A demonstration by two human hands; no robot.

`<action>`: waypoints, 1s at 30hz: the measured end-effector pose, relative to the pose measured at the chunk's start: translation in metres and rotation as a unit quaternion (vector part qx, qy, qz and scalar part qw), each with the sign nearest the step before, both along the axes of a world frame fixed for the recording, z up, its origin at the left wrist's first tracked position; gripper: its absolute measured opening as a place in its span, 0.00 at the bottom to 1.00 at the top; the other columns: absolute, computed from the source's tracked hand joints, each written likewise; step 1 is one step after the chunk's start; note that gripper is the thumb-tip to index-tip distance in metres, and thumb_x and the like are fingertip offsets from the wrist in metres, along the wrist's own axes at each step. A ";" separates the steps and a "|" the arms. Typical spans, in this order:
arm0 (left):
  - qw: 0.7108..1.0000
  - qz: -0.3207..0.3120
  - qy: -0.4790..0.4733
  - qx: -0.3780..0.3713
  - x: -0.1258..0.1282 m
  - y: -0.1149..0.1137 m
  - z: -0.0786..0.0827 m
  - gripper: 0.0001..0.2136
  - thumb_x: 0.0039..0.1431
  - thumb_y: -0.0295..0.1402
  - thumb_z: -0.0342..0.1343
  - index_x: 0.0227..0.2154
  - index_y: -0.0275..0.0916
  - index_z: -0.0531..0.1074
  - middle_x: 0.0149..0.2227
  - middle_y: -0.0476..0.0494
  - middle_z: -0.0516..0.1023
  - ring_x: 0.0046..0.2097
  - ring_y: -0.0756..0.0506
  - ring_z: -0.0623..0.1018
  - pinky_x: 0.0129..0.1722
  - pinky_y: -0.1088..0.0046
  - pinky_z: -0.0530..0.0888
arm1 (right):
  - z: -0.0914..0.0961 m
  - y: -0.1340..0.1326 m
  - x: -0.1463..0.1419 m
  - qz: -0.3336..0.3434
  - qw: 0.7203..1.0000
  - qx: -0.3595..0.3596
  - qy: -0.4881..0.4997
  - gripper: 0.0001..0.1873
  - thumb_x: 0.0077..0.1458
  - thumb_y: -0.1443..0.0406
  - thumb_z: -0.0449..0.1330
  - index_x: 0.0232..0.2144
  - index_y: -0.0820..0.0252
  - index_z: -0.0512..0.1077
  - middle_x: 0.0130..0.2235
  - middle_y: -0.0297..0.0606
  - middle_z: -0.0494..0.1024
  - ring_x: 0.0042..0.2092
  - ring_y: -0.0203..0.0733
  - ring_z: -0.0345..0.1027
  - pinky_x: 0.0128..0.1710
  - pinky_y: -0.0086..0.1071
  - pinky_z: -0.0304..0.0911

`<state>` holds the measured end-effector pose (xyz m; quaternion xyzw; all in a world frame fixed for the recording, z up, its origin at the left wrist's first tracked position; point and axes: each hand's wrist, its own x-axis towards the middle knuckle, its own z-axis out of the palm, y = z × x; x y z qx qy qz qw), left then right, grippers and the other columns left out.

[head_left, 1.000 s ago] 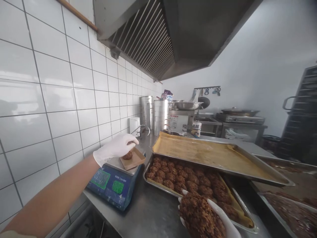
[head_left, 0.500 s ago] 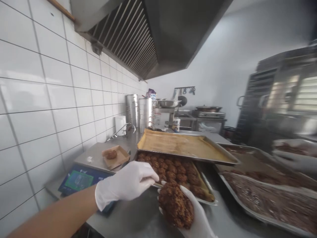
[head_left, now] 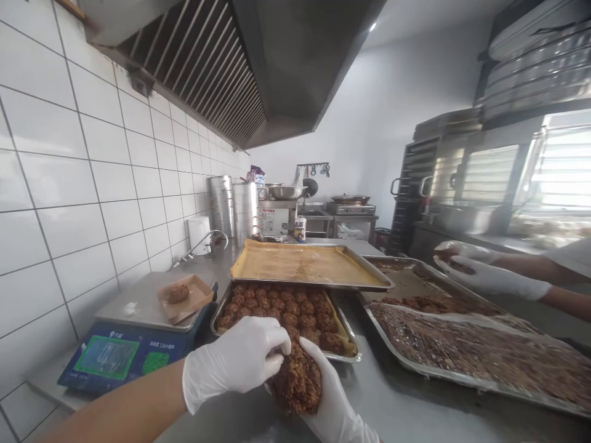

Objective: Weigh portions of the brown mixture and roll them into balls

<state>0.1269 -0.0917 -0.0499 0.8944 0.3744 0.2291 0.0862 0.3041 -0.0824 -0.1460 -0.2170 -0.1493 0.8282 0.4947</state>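
Note:
A big, coarse brown lump of sticky mixture rests in my right hand, which wears a white glove and is wrapped round it from the right. My left hand, gloved too, has its fingers curled in a pinch against the lump's upper left side; what lies between the fingertips is hidden. Just behind the hands, a metal tray holds rows of small brown balls. To the left, a blue scale carries a small paper tray with one brown ball in it.
A tray lined with yellowish paper overlaps the back of the ball tray. On the right stands a large tray of brown mixture, partly under clear film. Beyond it are a co-worker's gloved hands. An extractor hood hangs overhead.
My left hand has come down onto the lump, from just apart to touching. The view has turned right, bringing the co-worker's hands into sight.

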 end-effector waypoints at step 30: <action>0.930 0.366 -0.018 0.020 -0.192 0.054 0.048 0.10 0.57 0.32 0.53 0.34 0.41 0.81 0.38 0.44 0.84 0.42 0.41 0.80 0.42 0.67 0.74 | 0.009 0.004 0.004 0.035 0.999 -0.021 0.019 0.23 0.57 0.56 0.67 0.52 0.60 0.77 0.45 0.46 0.85 0.46 0.52 0.79 0.54 0.50 0.71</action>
